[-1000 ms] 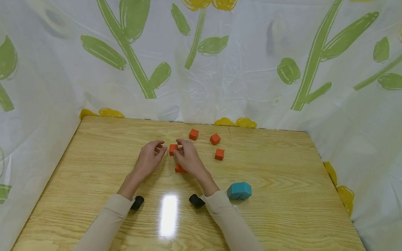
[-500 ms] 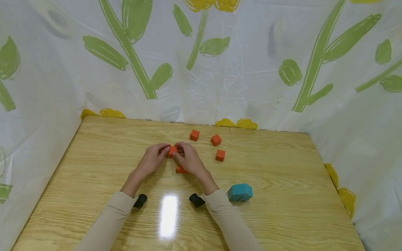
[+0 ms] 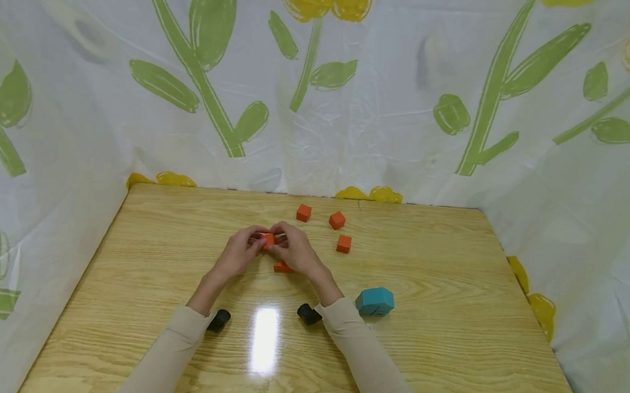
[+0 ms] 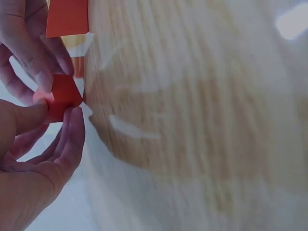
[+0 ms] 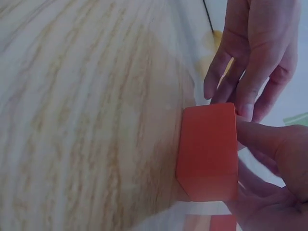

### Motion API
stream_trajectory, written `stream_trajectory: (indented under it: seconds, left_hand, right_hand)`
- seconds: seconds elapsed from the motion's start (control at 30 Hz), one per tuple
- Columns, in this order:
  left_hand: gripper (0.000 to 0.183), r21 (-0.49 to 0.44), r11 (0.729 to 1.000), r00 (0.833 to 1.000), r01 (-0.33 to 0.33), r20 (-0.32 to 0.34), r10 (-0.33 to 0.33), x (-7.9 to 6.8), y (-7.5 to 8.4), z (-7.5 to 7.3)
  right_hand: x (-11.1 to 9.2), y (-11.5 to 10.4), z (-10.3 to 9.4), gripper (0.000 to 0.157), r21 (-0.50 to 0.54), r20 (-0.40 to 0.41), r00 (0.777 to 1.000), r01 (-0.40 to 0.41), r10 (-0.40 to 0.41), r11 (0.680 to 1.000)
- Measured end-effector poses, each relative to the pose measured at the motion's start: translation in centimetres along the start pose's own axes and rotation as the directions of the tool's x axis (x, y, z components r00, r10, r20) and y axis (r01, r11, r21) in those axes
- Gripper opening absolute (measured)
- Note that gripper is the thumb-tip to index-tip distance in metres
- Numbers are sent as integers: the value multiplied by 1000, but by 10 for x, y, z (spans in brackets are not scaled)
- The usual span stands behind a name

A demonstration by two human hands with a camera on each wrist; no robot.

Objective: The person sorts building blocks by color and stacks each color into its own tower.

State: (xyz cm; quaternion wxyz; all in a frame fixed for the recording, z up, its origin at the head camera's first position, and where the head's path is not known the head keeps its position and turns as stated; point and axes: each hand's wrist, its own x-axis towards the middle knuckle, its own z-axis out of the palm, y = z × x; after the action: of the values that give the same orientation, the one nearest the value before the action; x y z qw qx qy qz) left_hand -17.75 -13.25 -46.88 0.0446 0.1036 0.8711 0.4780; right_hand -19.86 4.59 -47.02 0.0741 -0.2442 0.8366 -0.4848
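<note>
Between my two hands is a small red cube (image 3: 268, 240), held at the fingertips. My left hand (image 3: 237, 252) pinches it from the left; in the left wrist view the thumb and fingers lie around the red cube (image 4: 60, 98). From the other side my right hand (image 3: 297, 252) grips it too, thumb tip against its face. Nearer to me, partly hidden under the right hand, a second red block (image 3: 282, 266) rests on the table. That red block (image 5: 209, 149) looms large in the right wrist view and mostly covers the held cube there.
Beyond and right of the hands lie three loose red cubes, one farthest back (image 3: 303, 213). A teal many-sided block (image 3: 375, 301) stands beside the right forearm. The wooden table (image 3: 446, 346) meets flower-printed cloth walls (image 3: 382, 135) at the back and sides.
A second ago the left hand was apart from the cube that the right hand held. It has moved right and taken hold as well. The cube has shifted slightly toward the left hand.
</note>
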Motion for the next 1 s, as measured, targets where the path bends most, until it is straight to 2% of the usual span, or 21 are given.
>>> stream_trajectory:
  seconds: [0.17, 0.33, 0.53, 0.7, 0.83, 1.0]
  left_hand:
    - [38, -23, 1000, 1000, 3, -5, -3, -5, -2, -1]
    - [40, -49, 999, 1000, 11, 2, -11, -13, 4, -3]
    - [39, -38, 998, 999, -44, -14, 43, -22, 6, -6]
    - [38, -43, 998, 998, -55, -10, 54, -29, 8, -7]
    - [36, -57, 995, 997, -83, -12, 83, -34, 6, -6]
    - [33, -47, 991, 991, -123, -50, 121, -45, 5, -7]
  right_hand:
    - [-1, 1, 1, 28, -21, 1, 1000, 27, -27, 999]
    - [-4, 0, 1, 32, -7, -3, 999, 54, -54, 998]
    - [-12, -6, 1, 36, -7, -4, 998, 55, -55, 998]
    - [-19, -10, 2, 37, 4, -2, 998, 56, -56, 998]
    - [-25, -11, 4, 37, 18, 2, 997, 81, -81, 997]
    - [-30, -13, 7, 39, 22, 9, 991, 132, -132, 991]
